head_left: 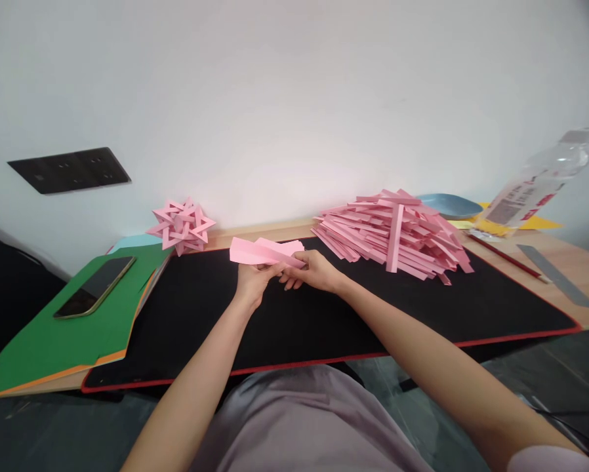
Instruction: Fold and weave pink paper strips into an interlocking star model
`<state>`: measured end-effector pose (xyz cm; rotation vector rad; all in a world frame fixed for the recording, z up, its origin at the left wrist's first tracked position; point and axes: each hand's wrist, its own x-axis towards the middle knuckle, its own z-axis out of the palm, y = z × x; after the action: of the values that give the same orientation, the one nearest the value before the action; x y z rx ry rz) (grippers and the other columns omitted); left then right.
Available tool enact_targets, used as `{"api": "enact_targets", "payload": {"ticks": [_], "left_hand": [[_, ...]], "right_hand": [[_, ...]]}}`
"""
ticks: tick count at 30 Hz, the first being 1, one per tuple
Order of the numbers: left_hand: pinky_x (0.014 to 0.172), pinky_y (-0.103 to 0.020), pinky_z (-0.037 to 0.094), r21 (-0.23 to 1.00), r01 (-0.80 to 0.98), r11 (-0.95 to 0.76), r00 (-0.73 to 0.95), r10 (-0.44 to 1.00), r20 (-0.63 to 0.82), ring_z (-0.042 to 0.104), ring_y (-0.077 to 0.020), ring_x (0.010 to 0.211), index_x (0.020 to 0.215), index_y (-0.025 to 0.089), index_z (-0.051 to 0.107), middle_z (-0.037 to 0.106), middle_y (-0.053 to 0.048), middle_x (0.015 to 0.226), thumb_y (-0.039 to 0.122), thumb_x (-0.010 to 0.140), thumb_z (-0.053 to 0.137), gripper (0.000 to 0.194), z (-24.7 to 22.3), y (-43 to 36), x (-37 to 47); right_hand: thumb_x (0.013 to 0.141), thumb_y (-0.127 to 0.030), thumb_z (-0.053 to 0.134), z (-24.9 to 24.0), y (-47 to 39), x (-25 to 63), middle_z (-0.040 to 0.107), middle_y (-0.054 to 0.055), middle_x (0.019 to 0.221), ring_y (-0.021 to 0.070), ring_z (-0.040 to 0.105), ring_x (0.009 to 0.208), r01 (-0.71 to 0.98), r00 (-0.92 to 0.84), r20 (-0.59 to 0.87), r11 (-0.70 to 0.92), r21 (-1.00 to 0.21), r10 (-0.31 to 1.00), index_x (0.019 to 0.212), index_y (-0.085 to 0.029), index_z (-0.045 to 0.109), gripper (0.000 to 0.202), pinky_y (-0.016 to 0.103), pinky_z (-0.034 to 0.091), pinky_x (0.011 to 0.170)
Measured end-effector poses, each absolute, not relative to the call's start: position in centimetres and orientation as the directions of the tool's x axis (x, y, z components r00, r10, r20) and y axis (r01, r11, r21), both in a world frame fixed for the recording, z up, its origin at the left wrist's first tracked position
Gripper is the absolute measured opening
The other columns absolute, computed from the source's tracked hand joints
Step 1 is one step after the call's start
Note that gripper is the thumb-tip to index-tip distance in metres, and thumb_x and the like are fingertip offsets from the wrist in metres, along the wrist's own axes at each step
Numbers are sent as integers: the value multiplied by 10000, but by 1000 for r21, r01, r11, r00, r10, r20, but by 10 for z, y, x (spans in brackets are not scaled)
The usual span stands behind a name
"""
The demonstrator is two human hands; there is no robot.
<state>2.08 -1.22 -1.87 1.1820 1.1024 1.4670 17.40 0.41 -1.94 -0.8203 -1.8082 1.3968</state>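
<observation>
A piece of pink paper (pixel 248 250), creased along its length, is held between both hands above the black desk mat (pixel 294 321). My left hand (pixel 252 282) is closed on its lower left part. Around the right end of the paper my right hand (pixel 317 270) is closed too, its fingertips meeting those of the left hand. To the right lies a heap of folded pink paper strips (pixel 383 229), with one strip (pixel 395 239) standing out across its front. At the back left sits a pink star-shaped paper model (pixel 182 225).
On the left, a phone (pixel 95 286) lies on green paper sheets (pixel 39 344). At the right are a blue dish (pixel 449 206), a clear plastic bottle (pixel 540 183), a pencil (pixel 508 255) and a ruler (pixel 557 275). A wall with a black socket panel (pixel 71 170) stands behind the desk.
</observation>
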Motion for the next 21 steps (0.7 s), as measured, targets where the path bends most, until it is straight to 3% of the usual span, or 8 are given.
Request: {"api": "enact_targets", "payload": {"ticks": [11, 21], "left_hand": [[648, -310, 496, 973, -157, -167, -181, 974, 138, 629, -189, 656, 713, 103, 655, 676, -58, 682, 175, 400, 810, 356, -17, -11, 20], [578, -288, 495, 983, -108, -148, -224, 967, 121, 597, -158, 560, 660, 91, 675, 669, -64, 637, 205, 437, 801, 280, -16, -10, 18]], "right_hand": [[746, -270, 617, -22, 7, 177, 673, 143, 949, 179, 682, 734, -25, -629, 129, 146, -989, 766, 899, -88, 563, 244, 255, 559, 601], [716, -168, 607, -20, 6, 177, 674, 140, 938, 182, 678, 756, -47, -653, 120, 118, -992, 748, 968, -91, 551, 270, 276, 558, 630]]}}
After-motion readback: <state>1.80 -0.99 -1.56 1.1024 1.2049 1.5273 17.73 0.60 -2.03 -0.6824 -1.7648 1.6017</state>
